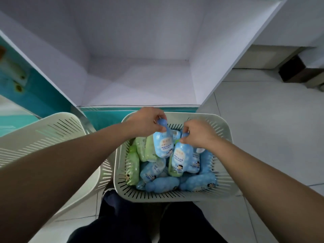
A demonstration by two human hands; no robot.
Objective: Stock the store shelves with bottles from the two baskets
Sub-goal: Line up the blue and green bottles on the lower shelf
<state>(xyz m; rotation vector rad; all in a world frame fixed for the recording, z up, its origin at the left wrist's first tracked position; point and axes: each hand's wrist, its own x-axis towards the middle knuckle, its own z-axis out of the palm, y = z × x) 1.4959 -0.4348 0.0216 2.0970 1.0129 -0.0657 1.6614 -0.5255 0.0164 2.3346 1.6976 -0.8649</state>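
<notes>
Dark trousers (pixel 122 223), foreground. Left hand (pixel 145 122): fingers clamped on cap of blue bottle (pixel 163 146), over slotted basket (pixel 226 130). Right hand (pixel 198 134): likewise pinching second blue bottle (pixel 182 155) by its cap. Bottles: probably light, slick plastic; neck gives surest hold. Shelf (pixel 140 85) beyond.

Both bare forearms are reaching forward and inward from the lower corners of the view, converging ahead of the body. The left hand (pixel 146 122) is curling its fingers and thumb around the cap of a blue bottle (pixel 162 146), knuckles facing up. The right hand (pixel 199 135) is pinching the cap of a second blue bottle (pixel 180 157), its wrist bending slightly downward. The two hands are hovering close together without touching. Legs in dark trousers are showing between the arms.
</notes>
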